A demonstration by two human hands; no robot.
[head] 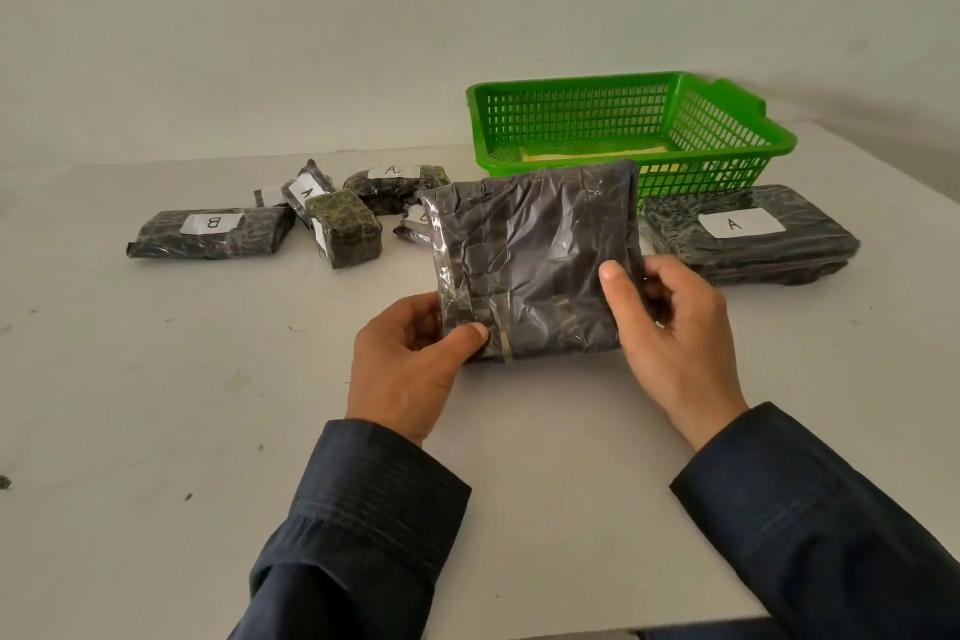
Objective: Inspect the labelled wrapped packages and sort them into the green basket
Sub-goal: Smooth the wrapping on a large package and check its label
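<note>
Both my hands grip one dark wrapped package [535, 260] at frame center, left hand [410, 359] pinching its lower left edge, right hand [670, 322] its right edge. Green basket [727, 130] sits upper right behind it; other packages lie left and right on the table [156, 405].

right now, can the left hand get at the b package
Probably not yet: the left hand grips the big package together with the right hand, so it is busy. The way itself looks free: bare table lies between it and the B package, off to its left.
</note>
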